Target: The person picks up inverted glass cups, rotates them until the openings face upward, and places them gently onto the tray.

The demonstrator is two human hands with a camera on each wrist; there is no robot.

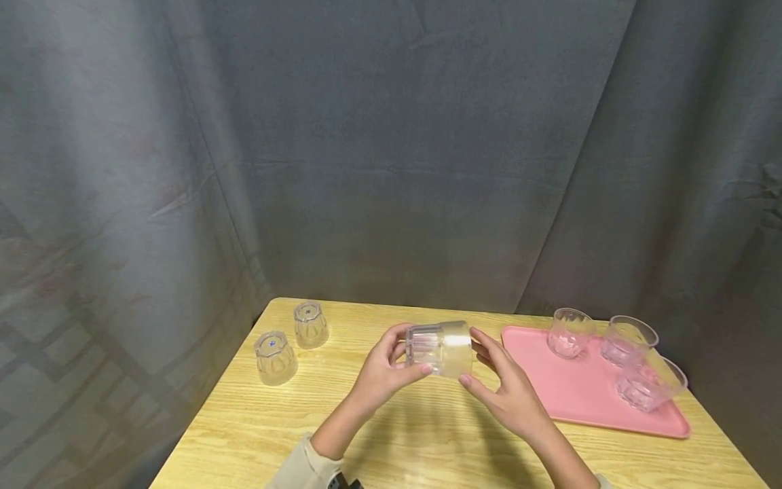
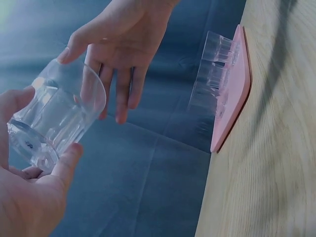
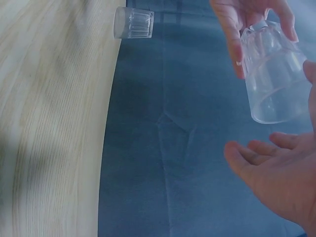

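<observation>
A clear tumbler (image 1: 451,348) is held on its side above the table, its base to the left and its rim to the right. My left hand (image 1: 380,375) grips the tumbler's base end between thumb and fingers. Around the rim end, my right hand (image 1: 512,394) is spread, thumb close to the glass. In the right wrist view, the fingers of the right hand (image 3: 281,173) stand apart from the tumbler (image 3: 276,84); whether its thumb touches, I cannot tell.
Two upside-down tumblers, one nearer (image 1: 276,360) and one farther (image 1: 311,326), stand at the table's left. On the right lies a pink tray (image 1: 574,390) bearing three upright tumblers, including one at its back left (image 1: 569,334). Grey curtains (image 1: 391,156) hang behind the wooden table (image 1: 342,414).
</observation>
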